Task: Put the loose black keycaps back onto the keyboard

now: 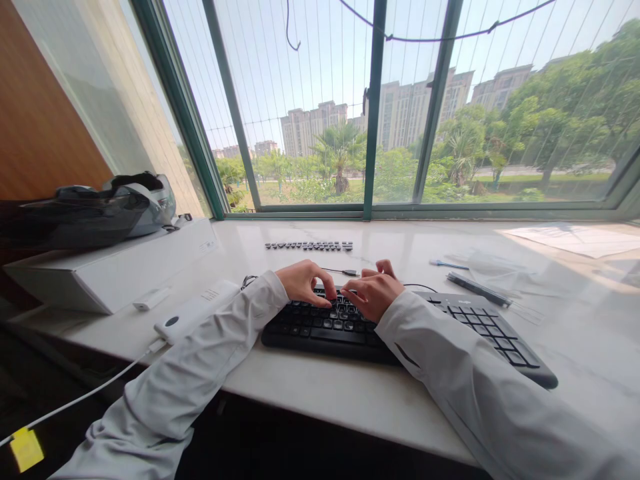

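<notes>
Keyboard [345, 335] boxed in: keycaps [309, 246] 11 o'clock, white device [197, 312] 9, counter edge [320, 408] 6; can't tell what left hand [305, 281] or right hand [375, 291] grips.

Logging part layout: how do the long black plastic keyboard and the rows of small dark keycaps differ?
The keyboard is one long body; the keycaps are many small pieces. The keyboard lies beneath the left hand and right hand; the keycaps sit apart, beyond them. Both look dark and rest on the white counter.
</notes>
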`<state>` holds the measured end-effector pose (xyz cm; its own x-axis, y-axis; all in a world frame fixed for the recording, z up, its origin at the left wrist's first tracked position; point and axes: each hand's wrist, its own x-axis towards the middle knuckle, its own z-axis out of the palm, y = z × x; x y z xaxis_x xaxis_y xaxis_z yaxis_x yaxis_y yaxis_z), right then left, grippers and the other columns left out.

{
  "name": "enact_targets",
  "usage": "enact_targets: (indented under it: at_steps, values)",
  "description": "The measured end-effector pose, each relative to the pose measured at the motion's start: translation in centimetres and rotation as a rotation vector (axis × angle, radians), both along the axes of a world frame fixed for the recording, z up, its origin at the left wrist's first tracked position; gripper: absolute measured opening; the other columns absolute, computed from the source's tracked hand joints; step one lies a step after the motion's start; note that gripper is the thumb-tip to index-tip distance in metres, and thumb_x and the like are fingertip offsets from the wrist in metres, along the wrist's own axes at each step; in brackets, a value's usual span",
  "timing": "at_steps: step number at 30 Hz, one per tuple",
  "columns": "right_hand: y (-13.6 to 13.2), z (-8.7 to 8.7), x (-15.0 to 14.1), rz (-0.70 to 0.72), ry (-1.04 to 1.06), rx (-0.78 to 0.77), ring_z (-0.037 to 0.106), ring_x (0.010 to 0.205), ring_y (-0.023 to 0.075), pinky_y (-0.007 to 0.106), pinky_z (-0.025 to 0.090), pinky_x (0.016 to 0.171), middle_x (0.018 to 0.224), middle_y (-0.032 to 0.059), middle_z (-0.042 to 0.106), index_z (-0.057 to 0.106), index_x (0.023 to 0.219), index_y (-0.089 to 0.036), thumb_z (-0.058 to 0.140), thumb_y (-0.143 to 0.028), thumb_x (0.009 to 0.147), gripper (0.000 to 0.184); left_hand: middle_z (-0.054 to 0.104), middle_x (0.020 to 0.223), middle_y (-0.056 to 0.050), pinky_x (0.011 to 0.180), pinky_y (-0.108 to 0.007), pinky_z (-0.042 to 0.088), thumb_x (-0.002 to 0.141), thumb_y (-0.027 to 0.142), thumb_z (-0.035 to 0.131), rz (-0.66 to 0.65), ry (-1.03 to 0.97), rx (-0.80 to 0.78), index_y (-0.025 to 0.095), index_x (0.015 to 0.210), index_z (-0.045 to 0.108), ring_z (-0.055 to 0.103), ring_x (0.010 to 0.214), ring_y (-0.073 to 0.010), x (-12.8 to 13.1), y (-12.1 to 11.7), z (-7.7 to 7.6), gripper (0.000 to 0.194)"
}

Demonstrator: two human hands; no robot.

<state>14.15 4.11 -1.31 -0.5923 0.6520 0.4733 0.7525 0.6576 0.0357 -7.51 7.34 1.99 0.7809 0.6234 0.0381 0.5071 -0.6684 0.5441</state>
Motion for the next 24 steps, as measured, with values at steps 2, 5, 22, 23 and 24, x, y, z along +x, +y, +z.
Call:
enact_targets:
  at_steps: [2, 5, 22, 23, 24]
  values:
    - [-0.06, -0.07, -0.08, 0.009, -0.018, -0.001, 0.056, 0.065, 0.0141, 0.039, 0.018, 0.089, 0.056, -0.0004, 0.064, 0.073, 0.081, -0.025, 0.051, -0.035, 0.091, 0.026, 0.07, 0.073, -0.001, 0.045, -0.017, 0.032, 0.069, 0.037, 0.073, 0.002, 0.017, -0.009, 0.014, 0.088, 0.075, 0.04, 0.044, -0.0028, 0.01, 0.06, -0.04, 0.029]
    - [-0.07, -0.29, -0.1, 0.053, -0.043, 0.0, 0.057, 0.066, 0.0151, 0.039, 0.02, 0.088, 0.056, -0.0001, 0.064, 0.074, 0.081, -0.026, 0.051, -0.035, 0.091, 0.026, 0.067, 0.067, 0.0, 0.045, -0.017, 0.031, 0.069, 0.038, 0.073, 0.02, 0.018, -0.003, 0.015, 0.087, 0.075, 0.04, 0.044, -0.0032, 0.0, 0.25, -0.21, 0.03]
    - [0.32, -0.77, 0.4, 0.233, -0.05, 0.026, 0.052, 0.063, 0.0121, 0.037, 0.019, 0.084, 0.057, -0.0023, 0.066, 0.075, 0.093, -0.036, 0.051, -0.04, 0.093, 0.024, 0.063, 0.062, 0.002, 0.05, -0.018, 0.034, 0.066, 0.032, 0.073, 0.069, 0.031, 0.015, 0.016, 0.084, 0.077, 0.044, 0.048, -0.0048, 0.24, -0.08, -0.16, 0.025]
    - [0.29, -0.74, 0.4, 0.233, -0.053, 0.027, 0.052, 0.063, 0.012, 0.037, 0.019, 0.084, 0.057, -0.0022, 0.066, 0.075, 0.094, -0.036, 0.051, -0.04, 0.093, 0.025, 0.063, 0.062, 0.002, 0.05, -0.018, 0.034, 0.066, 0.032, 0.073, 0.068, 0.029, 0.016, 0.016, 0.084, 0.077, 0.044, 0.048, -0.0047, 0.25, -0.08, -0.15, 0.025]
    - [0.28, -0.72, 0.4, 0.233, -0.053, 0.031, 0.052, 0.063, 0.0118, 0.037, 0.019, 0.083, 0.056, -0.0023, 0.066, 0.075, 0.094, -0.036, 0.051, -0.04, 0.093, 0.025, 0.063, 0.062, 0.002, 0.049, -0.018, 0.033, 0.066, 0.033, 0.073, 0.068, 0.029, 0.017, 0.016, 0.084, 0.077, 0.043, 0.048, -0.0046, 0.25, -0.08, -0.14, 0.025]
